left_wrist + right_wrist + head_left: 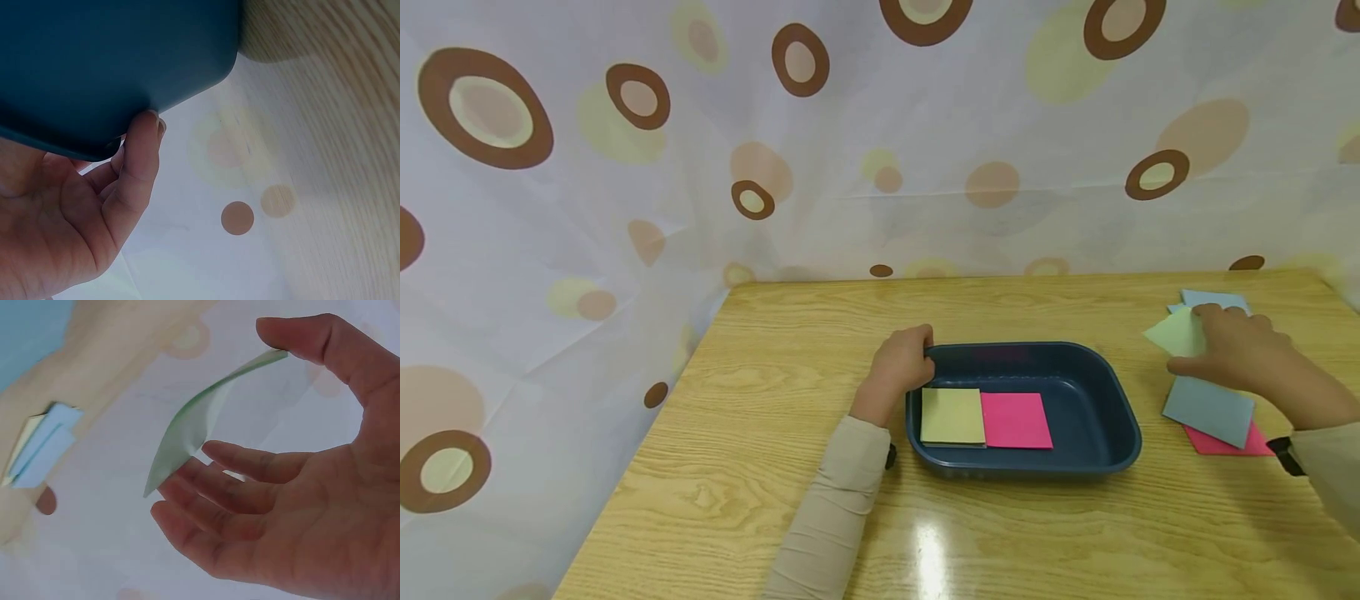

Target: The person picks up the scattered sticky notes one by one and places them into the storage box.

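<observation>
Beige sleeve (827, 517), lower centre of the head view, leads to a left hand (901, 365) curled over the upper left corner of a dark blue tray (1086, 417) on a wood-grain table (775, 375). Inside the tray, at lower left, 1 pale yellow stack (952, 415) and 1 pink stack (1017, 421) lie side by side. Toward the right edge, the right hand (1243, 350) grips a pale green pad (1180, 335) above a pile: a near blue pad (1210, 408) over a pink pad (1217, 446), more blue paper (1217, 298) behind. Loading appears partway along: 2 stacks placed, 1 pad in hand, at least 3 pieces left outside.

From the left wrist, bent fingers clasp the tray's rim at left of frame.

From the right wrist, thumb and fingers stand wide apart, the pale green pad bowed between them at centre. Blue pieces lie at left; whether the upper left blue patch is paper or tray cannot be told.
</observation>
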Available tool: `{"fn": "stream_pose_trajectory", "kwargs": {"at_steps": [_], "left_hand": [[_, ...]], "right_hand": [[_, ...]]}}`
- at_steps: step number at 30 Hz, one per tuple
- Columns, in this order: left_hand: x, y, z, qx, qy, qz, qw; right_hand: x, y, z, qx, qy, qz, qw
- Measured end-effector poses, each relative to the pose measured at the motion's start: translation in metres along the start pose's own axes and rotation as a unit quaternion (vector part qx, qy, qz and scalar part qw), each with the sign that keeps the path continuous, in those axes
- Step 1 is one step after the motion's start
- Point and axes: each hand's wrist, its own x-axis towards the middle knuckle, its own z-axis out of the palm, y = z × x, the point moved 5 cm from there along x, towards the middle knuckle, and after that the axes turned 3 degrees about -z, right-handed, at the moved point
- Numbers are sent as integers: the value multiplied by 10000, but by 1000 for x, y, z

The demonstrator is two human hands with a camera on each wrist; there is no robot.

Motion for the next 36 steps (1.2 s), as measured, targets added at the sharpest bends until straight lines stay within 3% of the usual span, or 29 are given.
{"fn": "stream_pose_trajectory", "kwargs": {"at_steps": [7,19,29,36], "left_hand": [[1,0,-1,22,28,29,10000],[-1,-1,-2,-4,36,3,10000],[0,-1,-1,-56,-26,-5,10000],[0,0,-2,-55,2,-2,10000]], "right_hand": [[5,-38,-8,216,-2,-734,9971],[15,-107,-1,211,-133,-1293,9913],[25,-159,21,59,-741,-1955,9779],[30,-178,38,-121,-1269,-2169,9678]]}}
